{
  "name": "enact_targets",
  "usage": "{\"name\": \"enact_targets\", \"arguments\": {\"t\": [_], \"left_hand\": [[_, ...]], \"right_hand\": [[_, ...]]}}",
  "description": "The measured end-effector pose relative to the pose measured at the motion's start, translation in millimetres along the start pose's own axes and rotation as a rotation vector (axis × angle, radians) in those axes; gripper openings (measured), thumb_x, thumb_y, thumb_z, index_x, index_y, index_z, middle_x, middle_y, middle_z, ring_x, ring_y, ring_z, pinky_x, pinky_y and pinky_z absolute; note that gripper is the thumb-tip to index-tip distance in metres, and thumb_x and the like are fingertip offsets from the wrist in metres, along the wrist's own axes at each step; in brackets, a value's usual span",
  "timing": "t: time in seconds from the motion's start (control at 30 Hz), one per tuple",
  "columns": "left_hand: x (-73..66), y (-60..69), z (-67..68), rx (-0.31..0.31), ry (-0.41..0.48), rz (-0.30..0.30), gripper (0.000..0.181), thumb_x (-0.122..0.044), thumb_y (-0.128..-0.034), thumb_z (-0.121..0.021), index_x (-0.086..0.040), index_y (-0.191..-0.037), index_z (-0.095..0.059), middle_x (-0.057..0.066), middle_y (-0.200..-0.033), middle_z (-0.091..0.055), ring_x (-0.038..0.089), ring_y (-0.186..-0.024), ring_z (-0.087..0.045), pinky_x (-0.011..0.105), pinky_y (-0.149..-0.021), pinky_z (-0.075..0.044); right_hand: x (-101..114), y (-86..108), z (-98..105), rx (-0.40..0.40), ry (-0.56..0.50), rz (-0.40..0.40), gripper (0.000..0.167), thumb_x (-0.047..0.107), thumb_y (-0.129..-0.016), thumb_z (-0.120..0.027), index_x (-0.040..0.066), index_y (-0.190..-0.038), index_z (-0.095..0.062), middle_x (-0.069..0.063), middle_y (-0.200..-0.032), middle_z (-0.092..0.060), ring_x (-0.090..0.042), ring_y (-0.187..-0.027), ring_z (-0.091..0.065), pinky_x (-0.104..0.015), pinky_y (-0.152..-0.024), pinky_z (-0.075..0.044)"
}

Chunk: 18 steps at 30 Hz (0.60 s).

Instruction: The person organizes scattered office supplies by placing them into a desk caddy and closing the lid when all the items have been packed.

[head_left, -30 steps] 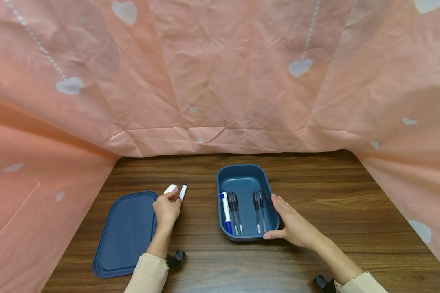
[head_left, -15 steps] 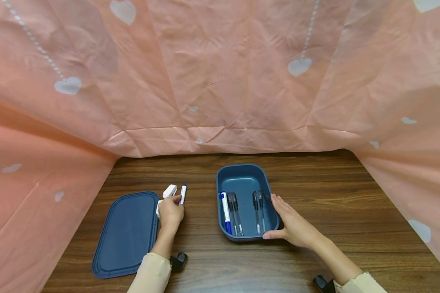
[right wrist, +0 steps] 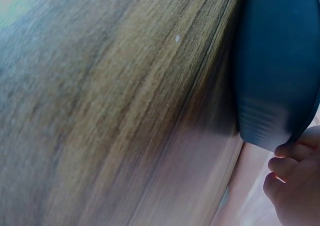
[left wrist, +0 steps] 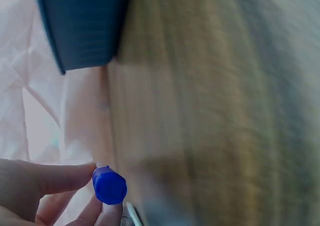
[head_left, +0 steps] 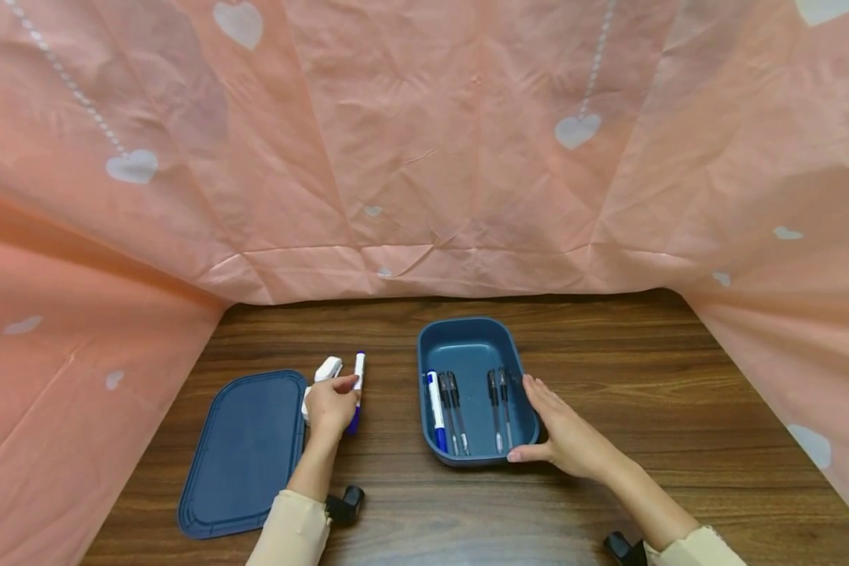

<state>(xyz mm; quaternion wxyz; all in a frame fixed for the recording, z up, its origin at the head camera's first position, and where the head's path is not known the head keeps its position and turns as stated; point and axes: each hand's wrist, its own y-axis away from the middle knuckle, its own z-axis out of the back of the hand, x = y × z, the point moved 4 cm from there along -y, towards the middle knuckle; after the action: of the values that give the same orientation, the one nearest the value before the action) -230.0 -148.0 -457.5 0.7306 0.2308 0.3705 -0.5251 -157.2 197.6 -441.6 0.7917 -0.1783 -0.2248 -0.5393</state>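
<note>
Left grip (head_left: 331, 406) is pinching the marker (head_left: 359, 367) at its right, nearer the bench's (head_left: 608, 338) left edge; | axis is running far edge to near; | right grip (head_left: 571, 434), fingers straight, is touching the box (head_left: 474, 354), lying farther from the marker

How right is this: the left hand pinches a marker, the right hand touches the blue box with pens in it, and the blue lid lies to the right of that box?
One thing is wrong: the blue lid lies to the left of the blue box, as the head view shows. The left hand does pinch a marker, and the right hand touches the box with pens in it.
</note>
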Motion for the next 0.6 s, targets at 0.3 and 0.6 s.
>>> {"name": "enact_targets", "arguments": {"t": [0.3,0.6], "left_hand": [[-32.5,7.0,6.9,0.043,0.204,0.076,0.018,-0.008,-0.0816,-0.074,-0.009,-0.099,-0.078,0.014,-0.097,-0.075,0.025,-0.093,-0.068,0.024,-0.070,-0.052],[-76.9,25.4,0.9,0.099,0.359,0.044,0.016,-0.009,-0.0816,-0.074,-0.010,-0.097,-0.079,0.013,-0.097,-0.075,0.016,-0.088,-0.066,0.019,-0.067,-0.049]], "right_hand": [[-1,-0.8,-2,0.011,-0.013,-0.014,0.112,0.046,-0.072,-0.080,-0.008,-0.150,-0.021,-0.026,-0.158,-0.021,-0.046,-0.145,-0.020,-0.061,-0.114,-0.023],[0,-0.3,-1,0.016,-0.012,-0.017,0.113,0.050,-0.073,-0.078,-0.007,-0.150,-0.020,-0.025,-0.158,-0.020,-0.045,-0.145,-0.020,-0.061,-0.114,-0.024]]}}
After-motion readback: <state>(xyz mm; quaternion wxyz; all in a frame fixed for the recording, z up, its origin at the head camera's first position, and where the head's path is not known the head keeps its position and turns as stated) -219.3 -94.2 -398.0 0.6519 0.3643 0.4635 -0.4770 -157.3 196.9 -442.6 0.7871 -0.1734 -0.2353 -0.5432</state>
